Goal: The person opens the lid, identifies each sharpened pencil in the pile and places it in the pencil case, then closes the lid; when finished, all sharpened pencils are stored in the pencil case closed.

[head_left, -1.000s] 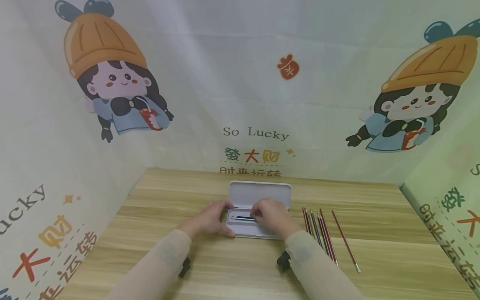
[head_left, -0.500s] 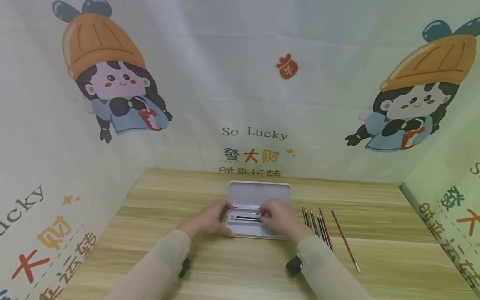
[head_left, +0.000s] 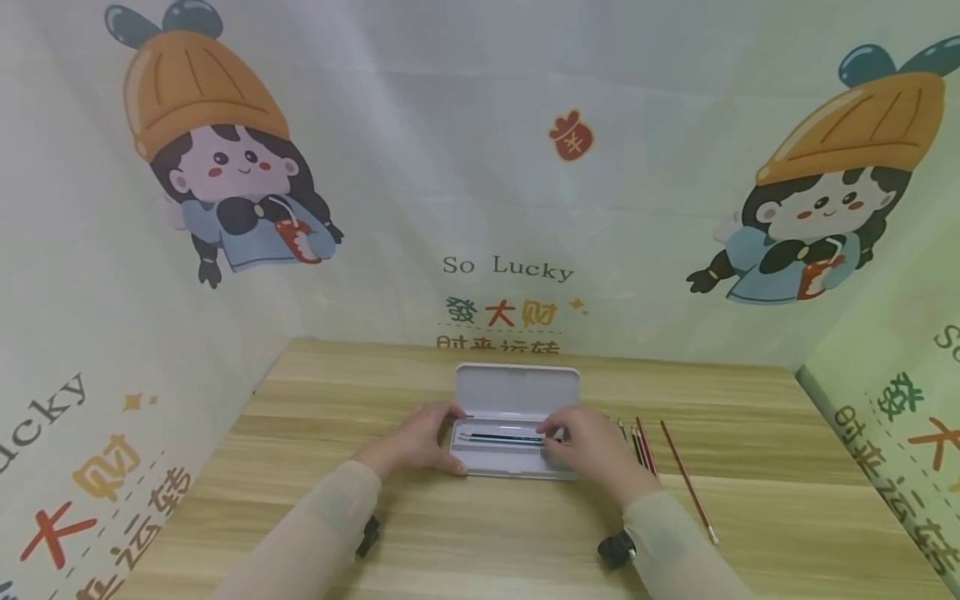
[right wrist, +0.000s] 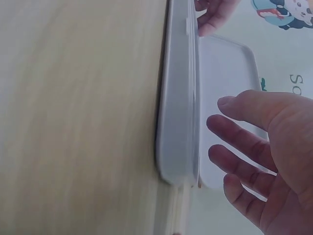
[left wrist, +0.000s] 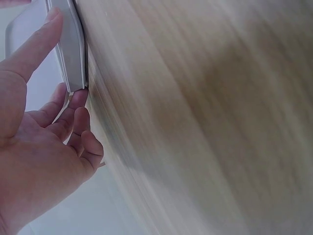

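An open white pencil case (head_left: 517,390) sits on the table with its lid raised at the back. Dark pencils (head_left: 501,439) lie lengthwise inside it, tips to the left. My left hand (head_left: 416,437) holds the left end of the case; in the left wrist view the thumb of that hand (left wrist: 39,142) is on the front and fingers curl behind the end. Over the right end of the case is my right hand (head_left: 592,448), hiding the pencils' right ends. In the right wrist view its fingers (right wrist: 239,134) are spread and loosely bent, with nothing between them.
Several loose pencils (head_left: 643,448) lie on the wooden table (head_left: 300,400) right of the case, partly behind my right hand. A single reddish pencil (head_left: 688,479) lies farther right. A printed cloth backdrop (head_left: 390,208) surrounds the table's back and sides.
My right hand has slid to the right along the case, showing more of the pencils inside. The left hand stays on the left end.
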Available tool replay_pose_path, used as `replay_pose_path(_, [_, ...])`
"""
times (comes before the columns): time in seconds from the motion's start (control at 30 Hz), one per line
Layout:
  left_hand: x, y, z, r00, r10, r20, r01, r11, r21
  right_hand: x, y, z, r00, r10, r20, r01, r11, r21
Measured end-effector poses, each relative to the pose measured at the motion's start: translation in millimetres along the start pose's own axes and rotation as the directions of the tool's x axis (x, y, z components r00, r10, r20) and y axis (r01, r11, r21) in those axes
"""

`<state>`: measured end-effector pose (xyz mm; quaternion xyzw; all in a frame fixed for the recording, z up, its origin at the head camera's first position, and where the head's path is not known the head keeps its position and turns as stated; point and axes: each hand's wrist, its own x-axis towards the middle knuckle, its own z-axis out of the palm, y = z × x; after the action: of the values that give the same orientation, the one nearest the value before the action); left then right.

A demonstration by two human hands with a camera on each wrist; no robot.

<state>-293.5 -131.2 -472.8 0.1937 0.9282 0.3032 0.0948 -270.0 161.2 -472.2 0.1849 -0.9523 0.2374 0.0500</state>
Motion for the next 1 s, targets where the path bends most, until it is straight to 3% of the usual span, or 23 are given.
replay_pose_path(0.23, [3.0, -0.3, 0.0, 1.0, 0.005, 0.008, -0.005, 1.0, 0.006, -19.0, 13.3, -10.4, 0.999, 0.027, -0.031, -0.027, 1.0, -0.002])
replay_pose_path(0.57, [3.6, -5.8, 4.1, 1.0, 0.001, -0.002, -0.001, 1.0, -0.001, -39.5, 32.3, -17.6, 0.999, 0.007, -0.043, -0.006, 1.0, 0.021])
replay_pose_path(0.73, [5.2, -2.5, 3.7, 1.0, 0.01, -0.006, -0.01, 1.0, 0.002, -53.4, 43.7, -24.4, 0.995, -0.029, -0.095, 0.026, 0.999, -0.036])
replay_pose_path(1.0, [5.9, -4.1, 3.2, 1.0, 0.005, 0.0, -0.005, 1.0, 0.016, -69.0, 58.1, -31.6, 0.994, 0.009, -0.112, -0.015, 0.999, -0.05])
